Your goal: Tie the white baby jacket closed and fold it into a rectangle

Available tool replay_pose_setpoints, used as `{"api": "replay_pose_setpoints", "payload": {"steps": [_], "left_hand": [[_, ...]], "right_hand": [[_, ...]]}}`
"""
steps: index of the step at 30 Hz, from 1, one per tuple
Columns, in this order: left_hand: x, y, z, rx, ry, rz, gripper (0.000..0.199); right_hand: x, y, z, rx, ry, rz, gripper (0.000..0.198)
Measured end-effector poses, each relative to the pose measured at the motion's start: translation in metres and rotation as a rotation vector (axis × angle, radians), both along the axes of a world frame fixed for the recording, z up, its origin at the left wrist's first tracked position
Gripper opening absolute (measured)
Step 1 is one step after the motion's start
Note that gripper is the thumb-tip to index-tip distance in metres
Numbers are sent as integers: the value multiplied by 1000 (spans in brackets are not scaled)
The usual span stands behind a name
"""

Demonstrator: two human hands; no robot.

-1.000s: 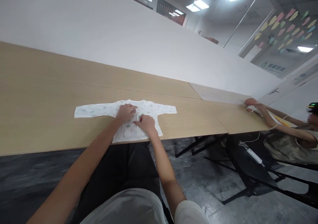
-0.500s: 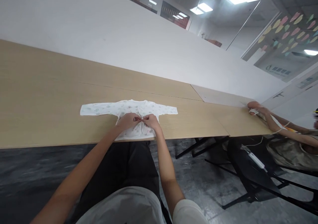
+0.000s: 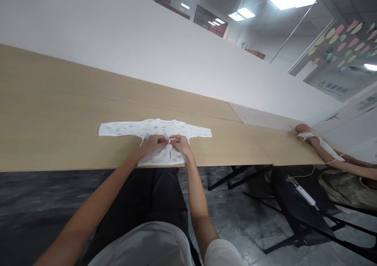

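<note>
A small white long-sleeved baby shirt (image 3: 156,129) with a pale print lies flat on the table, its sleeves spread to both sides. My left hand (image 3: 153,143) pinches at the middle of the shirt's front, thumb and fingertips together. Facing it, my right hand (image 3: 180,144) is closed in a pinch at the same spot, the fingertips almost meeting. Both seem to have hold of the front's thin white ties; the exact grip is too small to make out. Below the fingers the fabric is slightly gathered, and the hands cover part of the chest.
The wooden table (image 3: 59,112) runs along a white wall (image 3: 147,54). At its far right, another person's arms (image 3: 353,167) reach toward a doll (image 3: 302,128) in white cloth. Below stand black folding chairs (image 3: 294,203), one bearing a white power strip (image 3: 306,195).
My hands stay at the shirt's front, with the fingers shifted slightly. The view has tilted a little. At the far right, the other person's hands have drawn back from the doll's head.
</note>
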State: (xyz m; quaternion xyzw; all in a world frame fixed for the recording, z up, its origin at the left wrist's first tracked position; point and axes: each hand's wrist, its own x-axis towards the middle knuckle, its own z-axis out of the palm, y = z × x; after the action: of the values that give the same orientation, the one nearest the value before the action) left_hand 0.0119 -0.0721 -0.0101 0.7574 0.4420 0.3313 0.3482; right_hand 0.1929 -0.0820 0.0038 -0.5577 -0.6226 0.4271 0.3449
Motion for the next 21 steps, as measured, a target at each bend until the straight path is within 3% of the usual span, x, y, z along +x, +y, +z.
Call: {"api": "replay_pose_setpoints", "payload": {"steps": [8, 21], "left_hand": [[-2, 1, 1, 3, 35, 15, 33], [-6, 5, -10, -73, -84, 30, 37]], "right_hand": [[-2, -5, 4, 130, -140, 43, 39], [-17, -8, 10, 251, -363, 37, 33]]}}
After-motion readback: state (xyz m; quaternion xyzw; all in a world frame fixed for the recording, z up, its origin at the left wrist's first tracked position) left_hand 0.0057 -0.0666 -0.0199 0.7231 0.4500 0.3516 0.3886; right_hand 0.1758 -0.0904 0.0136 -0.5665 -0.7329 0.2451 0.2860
